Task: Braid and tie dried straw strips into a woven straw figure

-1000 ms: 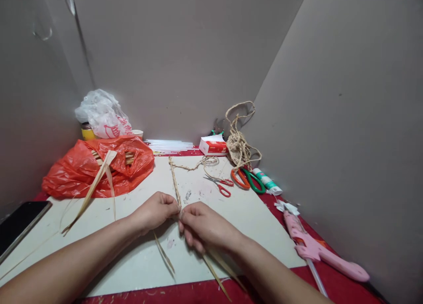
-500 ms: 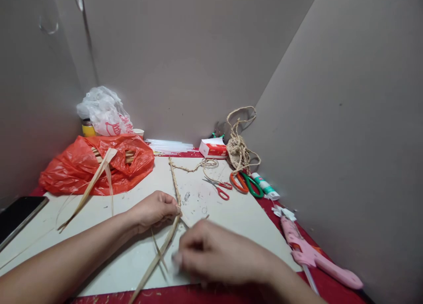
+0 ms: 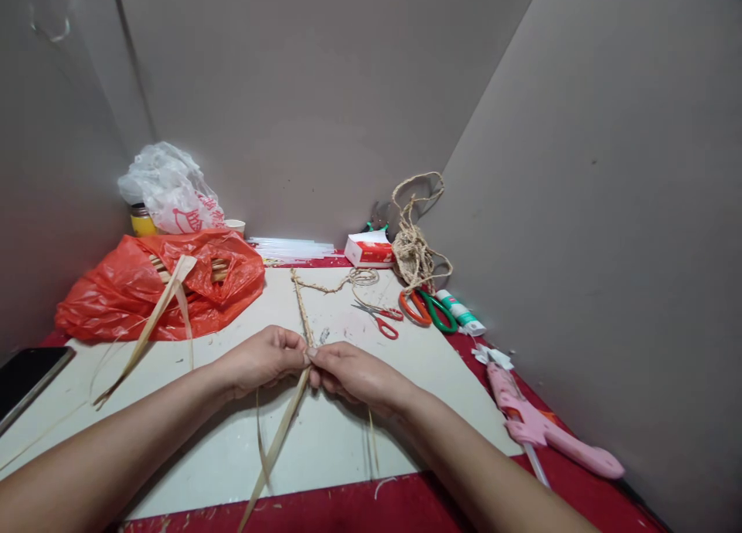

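Observation:
My left hand and my right hand meet at the middle of the white board. Both pinch the near end of a braided straw cord that runs away from me toward the back. Loose flat straw strips hang from the pinch point toward the board's front edge. Fingers of both hands are closed on the cord.
A red plastic bag with sticks lies back left, a white bag behind it. A phone sits at far left. Small scissors, orange-green scissors, twine, a glue tube and a pink glue gun lie right.
My right hand pulled back toward me, then returned to the cord beside my left hand. The loose strips swung from the right side to the left of the pinch point.

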The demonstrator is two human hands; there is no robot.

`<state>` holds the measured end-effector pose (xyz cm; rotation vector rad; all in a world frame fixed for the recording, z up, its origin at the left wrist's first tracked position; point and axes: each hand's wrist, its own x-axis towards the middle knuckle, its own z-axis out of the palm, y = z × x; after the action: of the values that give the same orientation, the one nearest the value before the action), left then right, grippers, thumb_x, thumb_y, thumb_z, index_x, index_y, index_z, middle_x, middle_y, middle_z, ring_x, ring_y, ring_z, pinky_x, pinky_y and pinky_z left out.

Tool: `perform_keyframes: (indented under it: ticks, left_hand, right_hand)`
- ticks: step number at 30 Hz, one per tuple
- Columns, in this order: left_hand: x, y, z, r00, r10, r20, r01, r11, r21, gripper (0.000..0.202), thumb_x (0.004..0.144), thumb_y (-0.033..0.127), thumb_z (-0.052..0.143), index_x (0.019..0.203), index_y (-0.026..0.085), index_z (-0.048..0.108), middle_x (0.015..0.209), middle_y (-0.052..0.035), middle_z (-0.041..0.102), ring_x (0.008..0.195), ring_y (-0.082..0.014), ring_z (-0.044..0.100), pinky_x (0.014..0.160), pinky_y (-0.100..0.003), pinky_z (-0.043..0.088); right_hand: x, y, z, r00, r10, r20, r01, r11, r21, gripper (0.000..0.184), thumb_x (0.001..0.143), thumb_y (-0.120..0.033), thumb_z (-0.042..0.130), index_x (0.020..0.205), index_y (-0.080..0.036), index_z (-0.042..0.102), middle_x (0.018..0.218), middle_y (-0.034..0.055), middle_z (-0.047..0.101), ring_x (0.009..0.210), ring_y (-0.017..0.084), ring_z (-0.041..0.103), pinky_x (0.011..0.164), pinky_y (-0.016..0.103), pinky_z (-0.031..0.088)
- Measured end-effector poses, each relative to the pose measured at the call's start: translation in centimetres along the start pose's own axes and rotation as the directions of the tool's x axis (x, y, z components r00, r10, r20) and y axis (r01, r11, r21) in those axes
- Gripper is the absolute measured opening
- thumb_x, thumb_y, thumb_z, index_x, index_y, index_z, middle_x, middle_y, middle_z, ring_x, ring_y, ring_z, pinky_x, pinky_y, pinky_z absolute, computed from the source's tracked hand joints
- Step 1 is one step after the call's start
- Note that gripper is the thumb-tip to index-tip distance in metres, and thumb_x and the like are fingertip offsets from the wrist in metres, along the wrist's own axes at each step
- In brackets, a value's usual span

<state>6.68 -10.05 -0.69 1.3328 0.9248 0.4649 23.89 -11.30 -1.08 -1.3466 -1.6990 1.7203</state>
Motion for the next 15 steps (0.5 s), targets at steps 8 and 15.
perform_keyframes:
  ticks: [8, 15]
  left_hand:
    - [-0.9, 1.3, 0.0, 0.992, 0.118, -0.039, -0.078, 0.835, 0.545, 0.025, 0.078, 0.033, 0.046, 0.070, 0.014, 0.062, 0.057, 0.0027, 0.048, 0.052, -0.0084, 0.036, 0.050, -0.020, 0.025]
    - [-3.1, 2.8, 1.6, 0.970, 0.174, -0.169, 0.051, 0.537, 0.842, 0.028, 0.078, 0.033, 0.043, 0.060, 0.017, 0.057, 0.058, -0.0052, 0.055, 0.051, -0.0133, 0.041, 0.051, -0.026, 0.023]
  right_hand:
    - [0.3, 0.1, 0.1, 0.998, 0.064, -0.013, -0.062, 0.990, 0.126, 0.025, 0.080, -0.025, 0.044, 0.057, -0.016, 0.049, 0.037, -0.0088, 0.034, 0.028, 0.003, 0.019, 0.030, 0.019, 0.011]
    - [0.0, -0.1, 1.4, 0.992, 0.051, -0.113, -0.028, 0.979, 0.200, 0.024, 0.076, -0.017, 0.045, 0.053, -0.014, 0.052, 0.033, -0.0092, 0.031, 0.029, 0.003, 0.019, 0.032, 0.020, 0.010]
